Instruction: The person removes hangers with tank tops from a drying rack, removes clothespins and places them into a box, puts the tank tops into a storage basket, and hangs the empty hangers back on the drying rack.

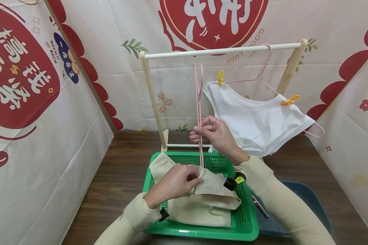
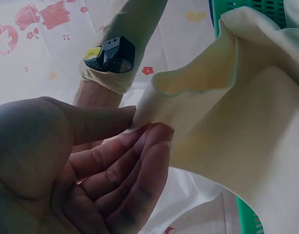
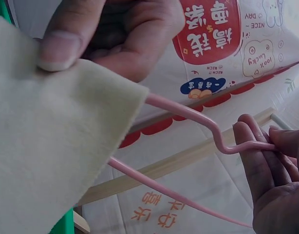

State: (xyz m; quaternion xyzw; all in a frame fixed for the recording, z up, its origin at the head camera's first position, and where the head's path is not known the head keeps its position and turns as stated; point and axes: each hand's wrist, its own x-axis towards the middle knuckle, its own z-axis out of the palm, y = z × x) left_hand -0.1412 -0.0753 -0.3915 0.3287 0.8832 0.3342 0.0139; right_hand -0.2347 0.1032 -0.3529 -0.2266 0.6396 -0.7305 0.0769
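Both your right hand (image 1: 217, 133), raised, and your left hand (image 1: 178, 180), lower, are pinching: right on one pink hanger (image 1: 199, 102), left on one cream garment's (image 1: 202, 212) edge. Hanger's lower part disappears at the cloth, directly below your right. Garment sits in one green basket (image 1: 249, 217). Beyond: one white top (image 1: 251, 117), two yellow clothespins (image 1: 220, 78).

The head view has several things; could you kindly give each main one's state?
Green basket: open-topped, upright
Cream garment: in the basket, one edge raised
Pink hanger: held roughly upright, lower end hidden
Left hand: fingers pinching the garment
Right hand: fingers holding the hanger
White top: hanging tilted from another pink hanger
Yellow clips: closed on the white top
Drying rack: standing upright
Blue tray: partly hidden
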